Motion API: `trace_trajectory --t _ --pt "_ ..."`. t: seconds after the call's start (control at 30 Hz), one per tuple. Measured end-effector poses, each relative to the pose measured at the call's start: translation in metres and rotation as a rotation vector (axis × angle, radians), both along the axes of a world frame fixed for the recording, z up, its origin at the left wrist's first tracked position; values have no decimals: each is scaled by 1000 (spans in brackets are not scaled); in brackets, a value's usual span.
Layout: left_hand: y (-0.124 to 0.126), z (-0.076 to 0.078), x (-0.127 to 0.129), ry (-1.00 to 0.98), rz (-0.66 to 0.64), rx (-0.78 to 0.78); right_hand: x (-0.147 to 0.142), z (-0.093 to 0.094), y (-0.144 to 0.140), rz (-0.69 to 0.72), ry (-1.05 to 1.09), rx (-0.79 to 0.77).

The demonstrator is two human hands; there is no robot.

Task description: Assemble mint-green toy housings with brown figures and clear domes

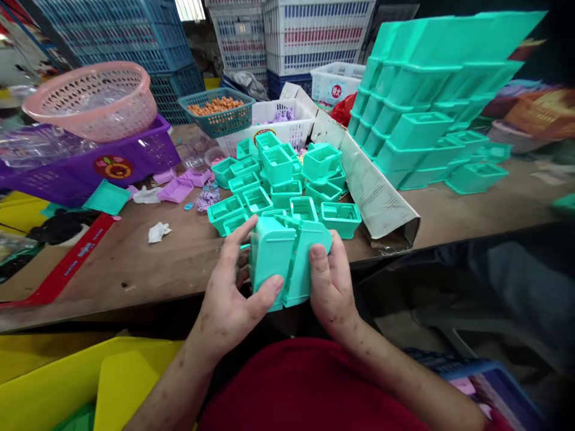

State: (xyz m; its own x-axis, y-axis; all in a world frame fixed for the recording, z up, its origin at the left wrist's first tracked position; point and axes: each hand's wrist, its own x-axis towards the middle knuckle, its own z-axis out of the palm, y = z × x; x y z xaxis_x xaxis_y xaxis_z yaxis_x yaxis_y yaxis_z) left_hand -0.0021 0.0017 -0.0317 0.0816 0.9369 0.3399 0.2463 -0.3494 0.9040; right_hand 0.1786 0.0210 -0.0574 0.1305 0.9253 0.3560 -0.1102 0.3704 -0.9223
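Wooden workbench point(135, 263) behind, both hands, left hand point(233, 287) and right hand point(330, 281), grip a teal plastic box point(283, 257), apparently mid-assembly, near loose teal trays point(278, 185).

A small assembly workshop or packing area of a plastics factory is shown. A worn wooden counter point(148, 257) is covered with loose teal plastic boxes point(278, 179), and many more are stacked in neat rows point(417, 114) at the right. Blue crates point(121, 30) and white crates point(309, 30) are piled high behind, apparently for stock, though the background is dim. A pink basket point(94, 99), a purple tray point(90, 164) and a teal basket of orange parts point(218, 111) are set out for sorting.
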Motion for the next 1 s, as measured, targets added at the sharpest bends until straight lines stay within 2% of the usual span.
trace_trajectory --t 0.3,0.47,0.73,0.9,1.0 --pt "2 7 2 -82 100 38 7 -5 1 24 7 -11" --pt "4 9 0 -81 41 -30 7 -5 1 9 -55 -10" --pt "7 1 11 -71 19 -52 6 -7 1 -15 -101 -4" --pt "5 -3 10 38 28 7 6 -7 2 -37 -128 -1" --pt "2 -8 7 113 -30 -26 6 -6 2 -42 -143 16"
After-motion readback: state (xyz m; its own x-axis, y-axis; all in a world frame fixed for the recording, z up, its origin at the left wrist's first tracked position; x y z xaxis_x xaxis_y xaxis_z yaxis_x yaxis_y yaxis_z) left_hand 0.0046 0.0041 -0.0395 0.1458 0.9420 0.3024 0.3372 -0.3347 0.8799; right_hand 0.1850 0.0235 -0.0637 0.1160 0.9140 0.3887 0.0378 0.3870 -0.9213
